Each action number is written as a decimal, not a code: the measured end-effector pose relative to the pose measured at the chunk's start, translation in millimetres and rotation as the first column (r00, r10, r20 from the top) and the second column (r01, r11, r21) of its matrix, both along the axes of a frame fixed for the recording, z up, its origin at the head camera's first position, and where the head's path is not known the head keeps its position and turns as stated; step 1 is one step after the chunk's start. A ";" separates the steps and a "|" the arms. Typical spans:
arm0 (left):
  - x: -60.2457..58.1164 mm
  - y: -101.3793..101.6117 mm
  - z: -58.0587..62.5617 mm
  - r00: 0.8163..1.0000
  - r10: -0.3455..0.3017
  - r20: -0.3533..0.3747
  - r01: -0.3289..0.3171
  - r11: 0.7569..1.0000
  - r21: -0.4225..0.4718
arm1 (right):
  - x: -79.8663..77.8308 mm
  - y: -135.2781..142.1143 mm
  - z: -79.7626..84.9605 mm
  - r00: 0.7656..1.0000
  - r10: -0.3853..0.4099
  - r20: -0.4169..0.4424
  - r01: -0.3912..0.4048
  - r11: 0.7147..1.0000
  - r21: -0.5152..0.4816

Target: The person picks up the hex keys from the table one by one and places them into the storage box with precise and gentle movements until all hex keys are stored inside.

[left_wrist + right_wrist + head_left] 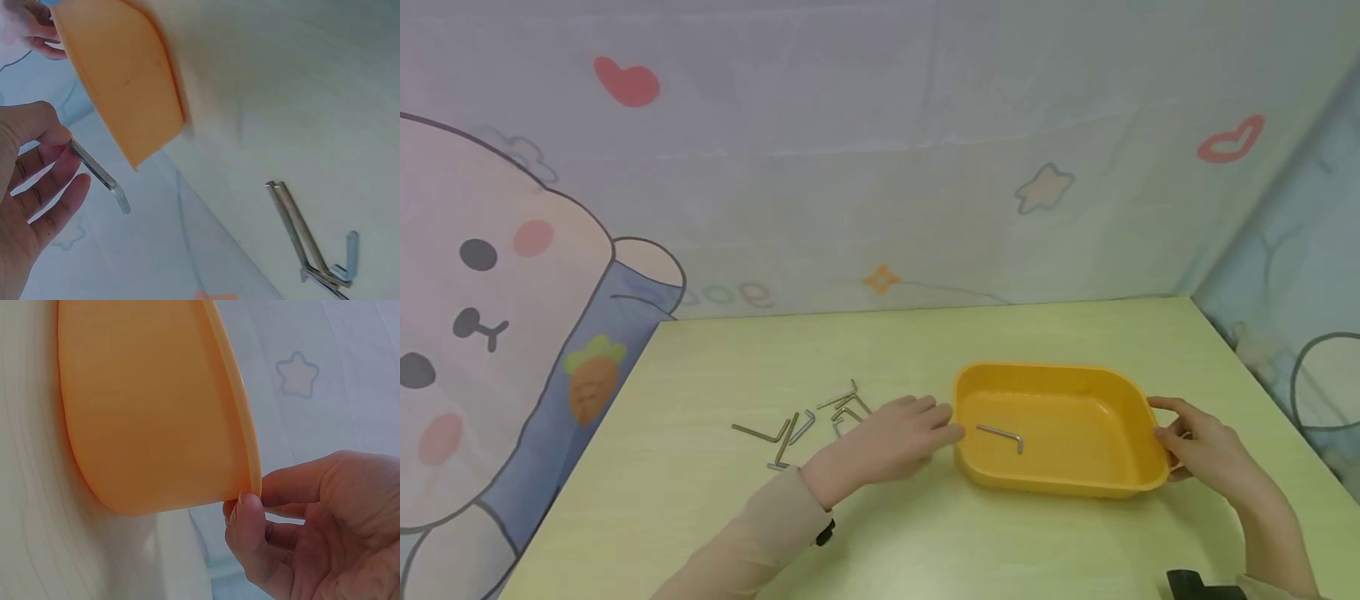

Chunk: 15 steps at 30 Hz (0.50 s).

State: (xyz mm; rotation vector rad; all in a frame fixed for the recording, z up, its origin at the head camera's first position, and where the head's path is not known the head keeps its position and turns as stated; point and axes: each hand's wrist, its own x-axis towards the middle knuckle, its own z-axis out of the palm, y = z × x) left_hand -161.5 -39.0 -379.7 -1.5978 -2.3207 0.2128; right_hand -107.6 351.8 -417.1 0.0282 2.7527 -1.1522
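My left hand [887,437] is just left of the yellow tray [1052,490]. In the left wrist view its thumb and a finger pinch a silver hex key [97,165] by one end, the bent end pointing away. That key cannot be made out in the head view. Another hex key [998,432] shows inside the tray, toward its left side. At the tray's right end my right hand [1213,450] pinches the rim between thumb and fingers, also seen in the right wrist view. Several loose hex keys [785,442] lie left of and behind the left hand, some partly overlapping.
The light green table [925,550] runs back to a printed cloth [820,200]. A second cloth side hangs at the right. In the left wrist view, several hex keys [300,231] lie close together on the tabletop.
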 end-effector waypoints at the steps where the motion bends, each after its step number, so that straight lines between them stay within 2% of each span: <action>1: -0.9 1.8 1.3 1.000 -0.006 -0.009 0.006 1.000 0.009 | -0.1 0.0 -0.3 1.000 0.000 0.002 0.000 1.000 -0.001; 11: -13.4 28.4 15.2 1.000 -0.015 -0.014 0.016 0.998 0.057 | -1.1 0.3 0.2 1.000 -0.003 0.015 0.003 1.000 0.003; 15: -18.5 38.1 18.9 0.999 -0.026 0.020 0.025 0.997 0.076 | -1.3 -0.4 0.7 1.000 -0.002 0.018 0.002 1.000 -0.001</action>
